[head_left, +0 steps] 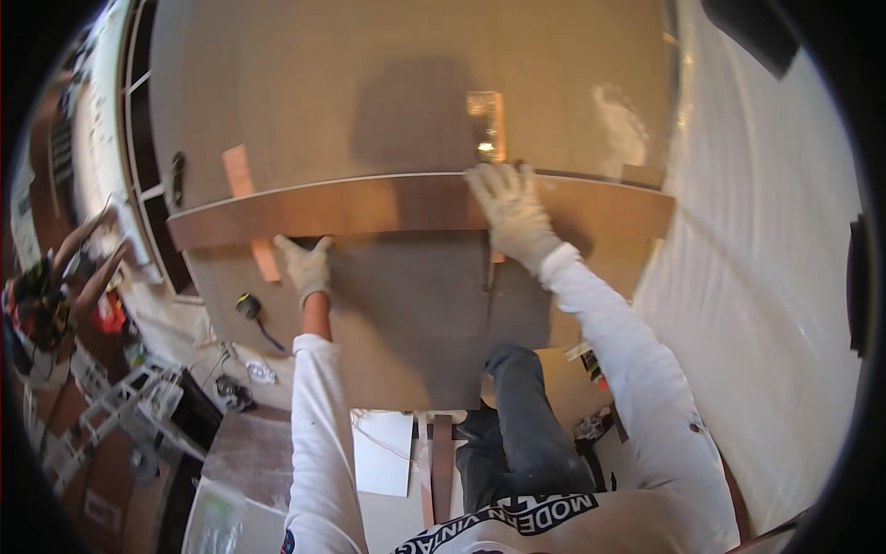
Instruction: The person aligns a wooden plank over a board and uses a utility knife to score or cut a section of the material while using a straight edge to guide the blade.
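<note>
A long brown board (369, 209) lies crosswise over a wide grey-brown panel (277, 102). My right hand (513, 214), in a pale work glove, rests flat on the board toward its right part, fingers stretched over the far edge. At the board's near edge, my left hand (308, 268) is gloved too, with thumb and forefinger spread apart against it. Thin orange-brown strips (266, 260) show on both sides of the board near my left hand. Beyond my right fingertips lies a shiny narrow piece (498, 120). My shadow falls across the panel.
A yellow-and-black tape measure (247, 306) and a dark slim tool (177, 180) lie to the left. Translucent plastic sheeting (757, 277) hangs along the right. Farther left are a stepladder (129, 397) and another person (41, 314) with raised arms.
</note>
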The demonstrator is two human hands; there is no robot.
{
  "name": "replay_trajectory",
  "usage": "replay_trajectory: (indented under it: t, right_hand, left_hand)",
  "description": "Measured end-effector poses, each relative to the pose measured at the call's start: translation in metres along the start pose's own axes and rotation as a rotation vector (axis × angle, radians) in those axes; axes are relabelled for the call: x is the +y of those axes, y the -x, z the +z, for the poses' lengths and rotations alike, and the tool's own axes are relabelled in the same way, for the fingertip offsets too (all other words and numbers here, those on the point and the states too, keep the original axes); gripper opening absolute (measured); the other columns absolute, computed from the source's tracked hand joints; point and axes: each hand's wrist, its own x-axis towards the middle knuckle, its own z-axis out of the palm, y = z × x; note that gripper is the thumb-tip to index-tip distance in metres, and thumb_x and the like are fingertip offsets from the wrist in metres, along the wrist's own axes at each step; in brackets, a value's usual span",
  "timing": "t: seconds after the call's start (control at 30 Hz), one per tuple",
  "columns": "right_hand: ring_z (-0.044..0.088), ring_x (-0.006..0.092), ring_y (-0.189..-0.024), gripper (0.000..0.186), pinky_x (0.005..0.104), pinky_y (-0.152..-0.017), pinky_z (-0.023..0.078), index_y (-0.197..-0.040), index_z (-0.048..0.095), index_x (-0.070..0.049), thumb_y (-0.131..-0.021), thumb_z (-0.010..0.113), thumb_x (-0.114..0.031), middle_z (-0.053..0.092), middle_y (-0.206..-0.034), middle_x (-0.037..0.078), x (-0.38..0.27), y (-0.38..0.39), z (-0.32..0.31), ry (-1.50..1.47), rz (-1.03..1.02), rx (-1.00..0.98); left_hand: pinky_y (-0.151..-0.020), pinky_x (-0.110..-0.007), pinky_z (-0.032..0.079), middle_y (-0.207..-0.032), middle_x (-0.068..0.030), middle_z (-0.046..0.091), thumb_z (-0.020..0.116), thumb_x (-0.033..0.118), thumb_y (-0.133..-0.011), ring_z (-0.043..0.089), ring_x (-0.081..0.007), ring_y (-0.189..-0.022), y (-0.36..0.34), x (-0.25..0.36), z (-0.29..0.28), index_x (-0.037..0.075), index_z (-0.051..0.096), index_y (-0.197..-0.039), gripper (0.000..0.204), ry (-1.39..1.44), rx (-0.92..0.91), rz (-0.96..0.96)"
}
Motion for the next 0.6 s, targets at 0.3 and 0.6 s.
replay_trajectory:
  t: [0.3, 0.6]
  right_hand:
    - [0.032, 0.0366, -0.149, 0.101, 0.0549, -0.124, 0.02, -0.163, 0.026, -0.007, -0.081, 0.079, -0.032, 0.034, -0.161, 0.02, 0.006, 0.005, 0.005, 0.014, -0.03, -0.025]
    - [0.04, 0.0343, -0.14, 0.097, 0.0525, -0.121, 0.025, -0.159, 0.032, -0.005, -0.076, 0.078, -0.024, 0.042, -0.153, 0.014, 0.015, 0.0, 0.003, 0.106, -0.067, 0.0]
  left_hand:
    - [-0.123, -0.042, 0.03, -0.161, -0.0331, 0.035, 0.085, 0.047, -0.078, 0.032, -0.0425, -0.152, -0.033, -0.039, -0.006, -0.008, 0.032, -0.157, 0.11, -0.168, 0.163, 0.125]
    - [-0.112, -0.046, 0.043, -0.136, -0.0336, 0.052, 0.086, 0.05, -0.073, 0.051, -0.0463, -0.132, -0.039, -0.032, -0.001, -0.008, 0.051, -0.139, 0.095, -0.336, 0.199, 0.149]
